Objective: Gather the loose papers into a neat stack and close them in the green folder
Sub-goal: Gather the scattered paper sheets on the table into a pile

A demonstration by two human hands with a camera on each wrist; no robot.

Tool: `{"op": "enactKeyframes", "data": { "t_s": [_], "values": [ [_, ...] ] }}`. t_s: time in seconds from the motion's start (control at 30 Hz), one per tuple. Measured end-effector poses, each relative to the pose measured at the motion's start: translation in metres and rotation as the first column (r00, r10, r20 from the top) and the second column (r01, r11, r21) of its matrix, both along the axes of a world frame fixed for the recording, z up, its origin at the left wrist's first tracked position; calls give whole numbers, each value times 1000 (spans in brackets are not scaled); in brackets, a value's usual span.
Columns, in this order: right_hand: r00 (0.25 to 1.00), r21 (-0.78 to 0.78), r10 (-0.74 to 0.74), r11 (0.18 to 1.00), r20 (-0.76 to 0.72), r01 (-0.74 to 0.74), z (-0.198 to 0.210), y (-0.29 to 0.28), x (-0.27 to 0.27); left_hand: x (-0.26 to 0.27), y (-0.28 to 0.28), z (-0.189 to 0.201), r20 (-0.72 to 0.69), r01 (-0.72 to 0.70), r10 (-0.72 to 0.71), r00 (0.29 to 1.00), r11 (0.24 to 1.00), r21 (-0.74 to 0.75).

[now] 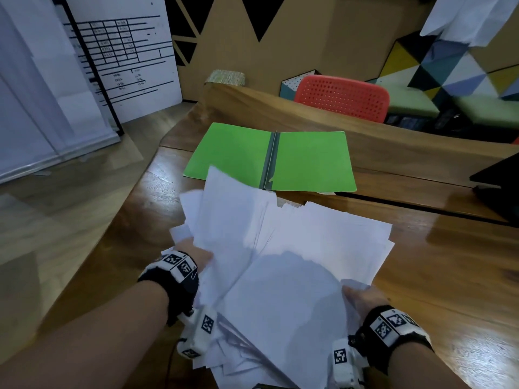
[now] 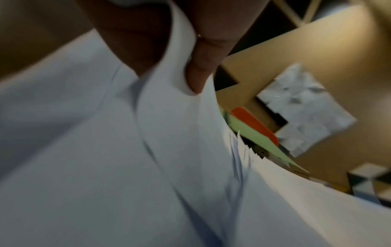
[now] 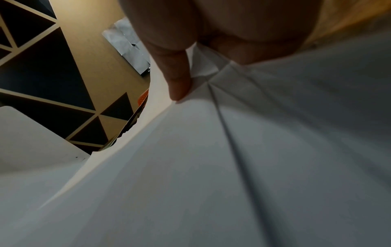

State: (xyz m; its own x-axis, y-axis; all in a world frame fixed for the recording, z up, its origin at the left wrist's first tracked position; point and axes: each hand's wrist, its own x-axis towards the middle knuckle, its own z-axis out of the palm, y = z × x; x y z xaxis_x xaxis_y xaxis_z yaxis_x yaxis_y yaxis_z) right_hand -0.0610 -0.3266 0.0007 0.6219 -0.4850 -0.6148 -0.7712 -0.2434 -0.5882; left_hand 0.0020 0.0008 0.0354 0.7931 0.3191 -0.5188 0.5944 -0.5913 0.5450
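A messy bundle of white papers (image 1: 280, 262) is fanned out over the near part of the wooden desk (image 1: 449, 276), the sheets askew. My left hand (image 1: 196, 256) grips the bundle's left edge, and in the left wrist view its thumb (image 2: 201, 71) presses down on the papers (image 2: 105, 150). My right hand (image 1: 362, 299) holds the bundle's near right corner; the right wrist view shows a finger (image 3: 177, 75) pinching the papers (image 3: 232, 167). The green folder (image 1: 309, 161) lies open and flat just beyond the papers, its spine (image 1: 269, 161) in the middle, with nothing in it.
A red perforated chair back (image 1: 342, 96) stands behind the desk's raised far edge. A dark laptop-like object (image 1: 500, 181) sits at the right edge. To the left a white board with a printed table (image 1: 120, 57) leans by the floor.
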Motion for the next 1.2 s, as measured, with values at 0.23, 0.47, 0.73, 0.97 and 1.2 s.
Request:
{"op": "enactKeyframes", "data": {
  "t_s": [0.23,0.47,0.73,0.97,1.2],
  "values": [
    [999,58,-29,998,-35,31,-4,-1,1,28,27,93,477,-29,59,877,997,-70],
    [999,60,-32,998,0,32,-11,-2,3,21,36,141,504,69,122,855,937,-343],
    [993,215,-113,970,-18,114,-8,-4,0,-6,-16,33,145,33,-2,989,978,-207],
    [998,349,-55,936,1,51,-22,-1,-4,-23,-52,-19,-74,484,-483,873,875,-5],
    [999,238,-47,970,-15,49,-54,-15,-4,-6,-6,-26,-232,229,-157,960,917,327]
  ]
}}
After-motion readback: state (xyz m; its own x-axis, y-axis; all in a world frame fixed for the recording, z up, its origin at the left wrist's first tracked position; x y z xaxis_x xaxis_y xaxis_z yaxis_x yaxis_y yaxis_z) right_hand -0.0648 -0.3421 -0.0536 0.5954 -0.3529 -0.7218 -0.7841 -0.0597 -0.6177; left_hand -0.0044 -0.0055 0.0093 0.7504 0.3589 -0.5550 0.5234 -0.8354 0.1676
